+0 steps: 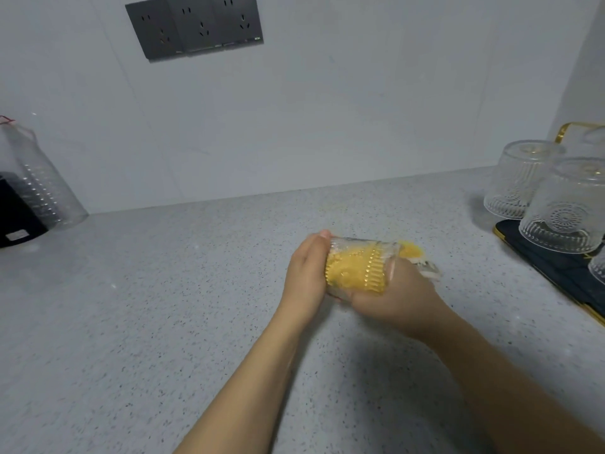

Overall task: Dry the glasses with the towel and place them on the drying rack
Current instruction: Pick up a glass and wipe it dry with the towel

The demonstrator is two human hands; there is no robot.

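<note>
A clear patterned glass (360, 267) lies on its side in mid-air over the counter, its inside stuffed with a yellow towel (355, 271). My left hand (306, 276) grips the glass at its base end. My right hand (393, 298) holds the towel at the glass's mouth, where yellow and white cloth sticks out. On the right, the dark drying rack (553, 273) with a gold rim carries two upside-down glasses (568, 208), and the edge of a third shows at the frame's right border.
The speckled grey counter (163, 306) runs to a white wall with a dark socket panel (194, 26). A clear plastic bottle (42, 185) and a black box (16, 221) stand at the far left.
</note>
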